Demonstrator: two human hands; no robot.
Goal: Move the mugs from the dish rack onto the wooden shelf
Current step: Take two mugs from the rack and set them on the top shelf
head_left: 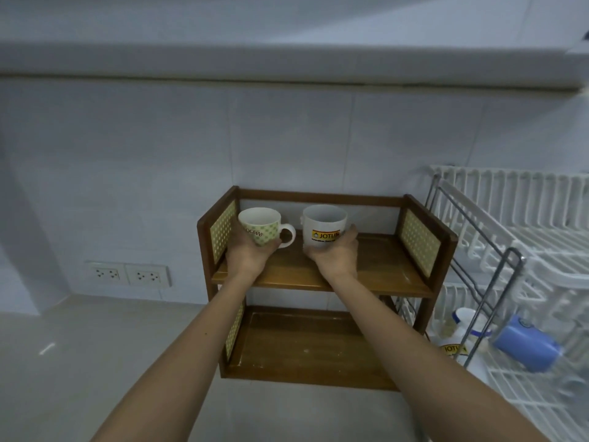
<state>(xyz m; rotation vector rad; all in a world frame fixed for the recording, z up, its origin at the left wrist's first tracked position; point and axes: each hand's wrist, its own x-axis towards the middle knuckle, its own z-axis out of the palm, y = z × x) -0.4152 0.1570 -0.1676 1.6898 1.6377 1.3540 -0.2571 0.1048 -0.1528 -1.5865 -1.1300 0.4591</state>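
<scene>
**Setting two mugs down on the top shelf**

Nearest me, my forearms reach out side by side. My left hand [250, 252] is wrapped round the base of the green-patterned mug [259, 226], and my right hand [333, 252] is clamped under and around the white logo mug [323, 226]. Both mugs are upright, mouths up, over the top board of the wooden shelf [376, 269]; I cannot tell whether their bases touch the wood yet.

To do this well, I judge I should lower both straight down, keep them level, and leave a gap between the green mug's handle and the white mug so they don't knock. I should let go only once each sits flat, well back from the front edge.

Further right, the dish rack [541, 269] holds a blue mug [527, 347] on its side and another logo mug [454, 349] low behind the shelf.
</scene>
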